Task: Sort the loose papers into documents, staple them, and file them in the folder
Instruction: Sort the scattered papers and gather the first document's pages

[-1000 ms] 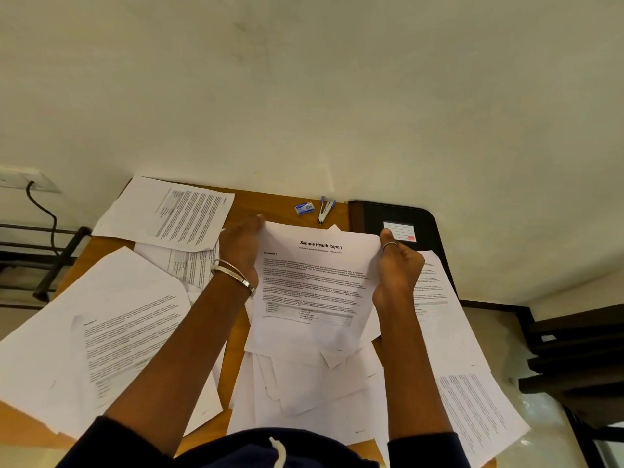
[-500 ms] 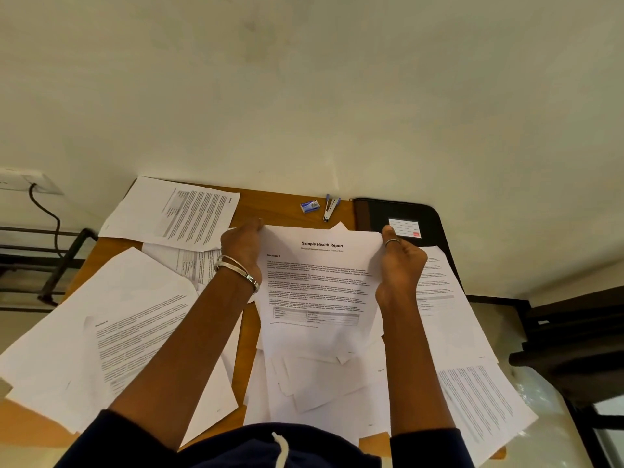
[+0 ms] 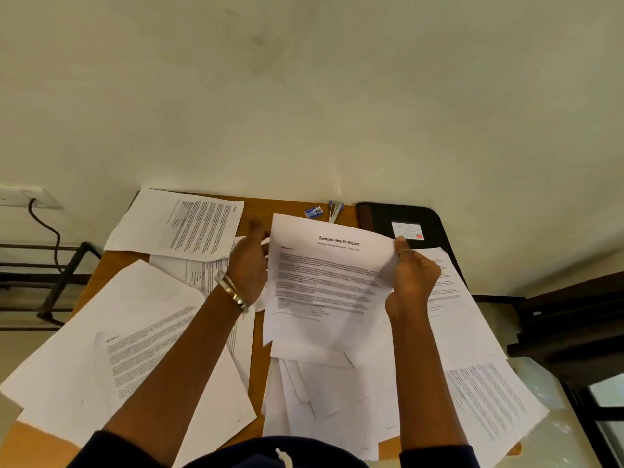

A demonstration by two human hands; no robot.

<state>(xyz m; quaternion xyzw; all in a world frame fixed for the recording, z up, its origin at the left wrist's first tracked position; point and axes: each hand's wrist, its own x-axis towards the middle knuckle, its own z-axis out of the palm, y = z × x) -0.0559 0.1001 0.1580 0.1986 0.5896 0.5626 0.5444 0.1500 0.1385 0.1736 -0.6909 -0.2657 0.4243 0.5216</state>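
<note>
I hold a small stack of papers upright over the table; its top sheet is headed "Sample Health Report" (image 3: 332, 278). My right hand (image 3: 413, 282) pinches the stack's right edge, thumb on the front. At the left edge, my left hand (image 3: 248, 268), with bangles on its wrist, is blurred and curls around a sliver of paper; the top-left corner stands free. Loose papers (image 3: 331, 396) lie heaped under the stack. The black folder (image 3: 374, 219) with a white label lies at the back right. A small stapler (image 3: 335, 211) and a blue staple box (image 3: 313, 212) sit by the wall.
Printed sheets cover the wooden table (image 3: 280, 206): one at the back left (image 3: 175, 222), a large pile at the front left (image 3: 101, 349) and pages along the right edge (image 3: 472, 366). A metal rack (image 3: 50, 282) stands left; dark furniture (image 3: 574, 325) is on the right.
My left hand slid from the stack's top-left corner down its left edge. The stack tilted slightly and its top-left corner came free. My right hand kept its grip.
</note>
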